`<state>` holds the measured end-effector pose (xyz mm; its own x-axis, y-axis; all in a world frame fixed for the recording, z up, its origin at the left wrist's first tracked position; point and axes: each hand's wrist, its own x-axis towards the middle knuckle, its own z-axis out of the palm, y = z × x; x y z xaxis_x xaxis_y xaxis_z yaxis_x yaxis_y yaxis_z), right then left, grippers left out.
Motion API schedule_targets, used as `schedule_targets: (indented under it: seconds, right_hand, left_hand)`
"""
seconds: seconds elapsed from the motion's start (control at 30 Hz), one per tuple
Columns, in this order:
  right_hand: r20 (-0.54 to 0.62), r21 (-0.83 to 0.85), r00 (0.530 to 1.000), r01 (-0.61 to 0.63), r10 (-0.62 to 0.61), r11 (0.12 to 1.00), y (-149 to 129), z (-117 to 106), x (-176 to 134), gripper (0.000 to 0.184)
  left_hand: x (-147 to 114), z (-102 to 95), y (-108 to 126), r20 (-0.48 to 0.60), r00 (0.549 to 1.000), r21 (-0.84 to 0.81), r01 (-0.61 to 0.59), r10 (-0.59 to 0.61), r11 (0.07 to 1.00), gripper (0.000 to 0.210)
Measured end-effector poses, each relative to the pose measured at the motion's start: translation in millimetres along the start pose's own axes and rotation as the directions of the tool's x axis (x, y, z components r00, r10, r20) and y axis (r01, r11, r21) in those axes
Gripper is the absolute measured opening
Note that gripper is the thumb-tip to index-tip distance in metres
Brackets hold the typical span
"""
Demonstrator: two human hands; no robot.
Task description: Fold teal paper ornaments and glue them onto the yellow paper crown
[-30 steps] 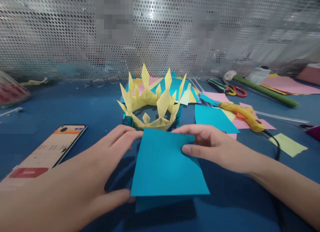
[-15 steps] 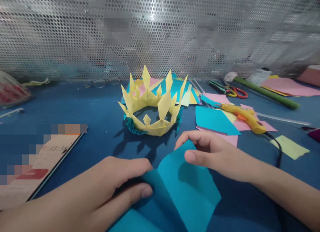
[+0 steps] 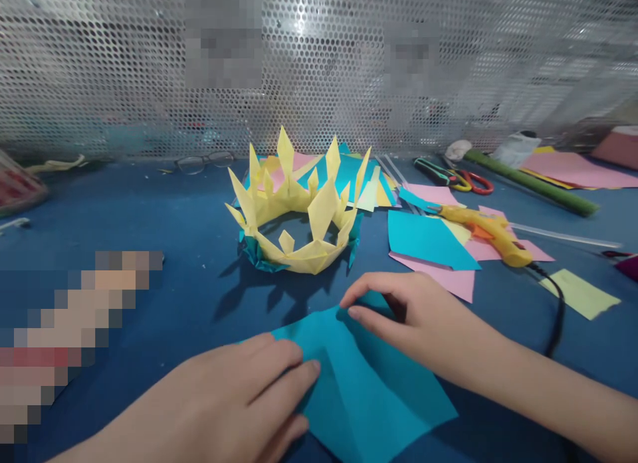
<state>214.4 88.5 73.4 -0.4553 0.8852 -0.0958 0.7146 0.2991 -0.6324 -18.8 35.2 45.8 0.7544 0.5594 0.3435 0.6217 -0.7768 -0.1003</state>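
A sheet of blue paper (image 3: pixel 349 376) with a raised crease lies on the table in front of me. My left hand (image 3: pixel 249 383) rests over its left part, fingers loosely stretched on the sheet; the paper beneath is hidden. At the sheet's far edge my right hand (image 3: pixel 393 310) pinches the paper between thumb and index finger. Just beyond stands a pale yellow folded-paper crown (image 3: pixel 299 250) with tall pointed tips and blue folded pieces at its sides. Neither hand touches the crown.
To the right, a yellow glue gun (image 3: pixel 478 230) lies on cut paper (image 3: pixel 428 240), its black cord trailing forward. Behind it are scissors (image 3: pixel 473 182) and a green stem (image 3: pixel 533 182). Eyeglasses (image 3: pixel 199 163) lie near the perforated metal screen (image 3: pixel 319 71). A partly pixelated device (image 3: pixel 74 330) lies left.
The blue paper has gone from folded up and lifted to spread lower on the table. My left hand has let go of its pinch and rests over the sheet; my right hand has shifted slightly left.
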Motion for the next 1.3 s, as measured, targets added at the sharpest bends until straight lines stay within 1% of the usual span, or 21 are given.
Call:
schedule_targets:
  seconds: [0.07,0.17,0.23,0.3,0.37,0.4,0.57,0.67,0.73,0.8,0.9,1.07,1.17,1.27,1.3]
  right_hand:
    - [-0.009,-0.018,1.0,-0.02,0.02,1.0,1,0,-1,0.016]
    - [-0.014,-0.055,0.997,-0.075,0.074,0.996,4,0,-3,0.018]
    - [0.009,-0.067,0.995,-0.095,0.096,0.993,5,-1,-3,0.018]
    - [0.044,-0.068,0.991,-0.126,0.129,0.99,6,-2,-3,0.017]
    - [0.06,-0.062,0.987,-0.145,0.148,0.988,6,-2,-2,0.015]
    - [0.064,-0.06,0.987,-0.145,0.149,0.988,6,-2,-1,0.015]
    - [0.08,-0.056,0.984,-0.155,0.159,0.986,5,-1,-4,0.014]
    - [0.077,-0.053,0.983,-0.163,0.167,0.985,6,1,-6,0.013]
    - [0.079,-0.049,0.984,-0.159,0.162,0.986,7,2,-6,0.013]
    - [0.088,-0.048,0.983,-0.157,0.16,0.987,8,1,-5,0.013]
    - [0.099,-0.057,0.98,-0.166,0.171,0.984,8,0,-5,0.014]
    - [0.112,-0.054,0.979,-0.163,0.168,0.985,8,-1,-6,0.014]
    - [0.116,-0.047,0.979,-0.16,0.165,0.986,6,-2,-5,0.013]
    - [0.106,-0.062,0.979,-0.169,0.175,0.984,4,-4,-5,0.012]
    - [0.107,-0.07,0.978,-0.171,0.178,0.983,4,-5,-5,0.012]
  left_hand:
    - [3,3.1,1,0.017,1.0,0.062,-0.014,0.013,0.998,0.053]
    - [4,4.0,0,0.049,0.999,0.089,0.004,-0.009,0.996,0.055]
    - [2,5.3,0,0.098,0.995,0.1,0.028,-0.038,0.995,0.051]
    - [1,7.3,1,0.17,0.983,0.097,0.047,-0.063,0.994,0.046]
    - [0,8.6,1,0.235,0.969,0.059,0.059,-0.071,0.997,0.043]
    - [1,8.8,1,0.251,0.965,0.033,0.071,-0.077,0.997,0.043]
    - [2,5.1,-1,0.272,0.952,-0.074,0.165,-0.139,0.984,0.045]
    - [4,3.2,0,0.284,0.947,-0.096,0.187,-0.153,0.978,0.044]
    - [5,3.4,0,0.281,0.949,-0.082,0.175,-0.146,0.981,0.043]
    - [7,4.4,1,0.286,0.951,-0.035,0.137,-0.121,0.99,0.043]
    - [10,6.2,2,0.333,0.94,0.017,0.07,-0.072,0.997,0.045]
    - [13,6.2,5,0.443,0.895,0.004,0.052,-0.048,0.999,0.051]
    - [15,4.3,4,0.477,0.879,-0.002,0.018,-0.015,1.0,0.06]
    - [14,1.7,2,0.5,0.866,-0.031,0.018,0.0,0.999,0.065]
    - [14,0.8,1,0.49,0.872,-0.03,0.015,0.001,0.999,0.066]
